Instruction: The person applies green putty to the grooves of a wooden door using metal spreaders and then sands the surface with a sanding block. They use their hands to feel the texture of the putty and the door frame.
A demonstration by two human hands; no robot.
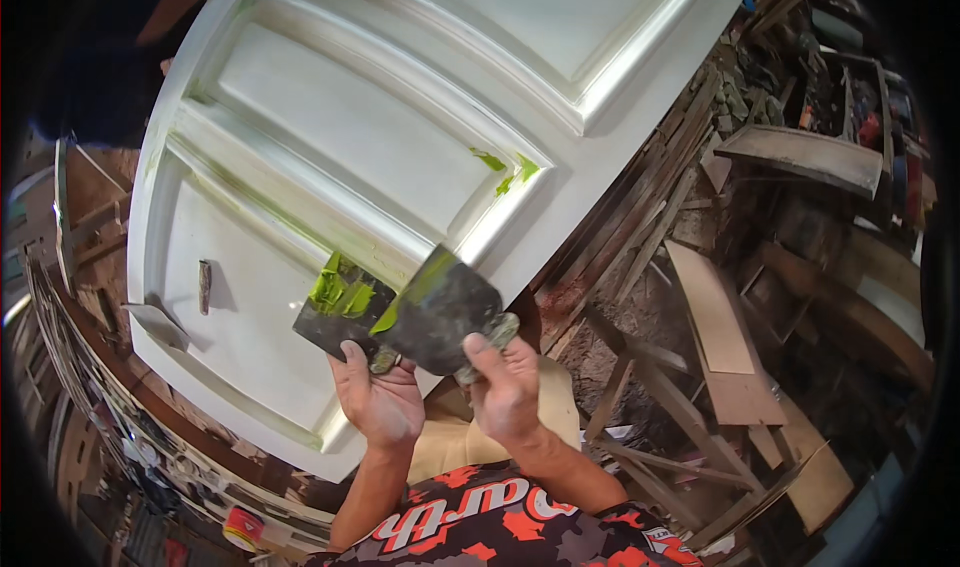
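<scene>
My left hand (pixel 379 402) holds a dark, flat putty spreader (pixel 360 327) that carries a lump of bright green putty (pixel 337 293). In my right hand (pixel 506 391) is a second dark spreader (pixel 450 316) with green putty along its edge; the two blades overlap or touch. Both lie above the lower edge of a white panelled door (pixel 360 132). Green patches (pixel 517 173) mark a moulding corner, and thinner green smears run along the grooves. A small worn stick-like piece (pixel 204 287) and a thin metal scraper (pixel 159 325) rest on the door's left part.
Stacked wood strips (pixel 652 184) lie right of the door, with a wooden frame (pixel 675 409) and loose boards (pixel 720 319) beyond. A red and yellow can (pixel 242 528) stands at lower left. Another person's arm (pixel 169 4) shows at upper left.
</scene>
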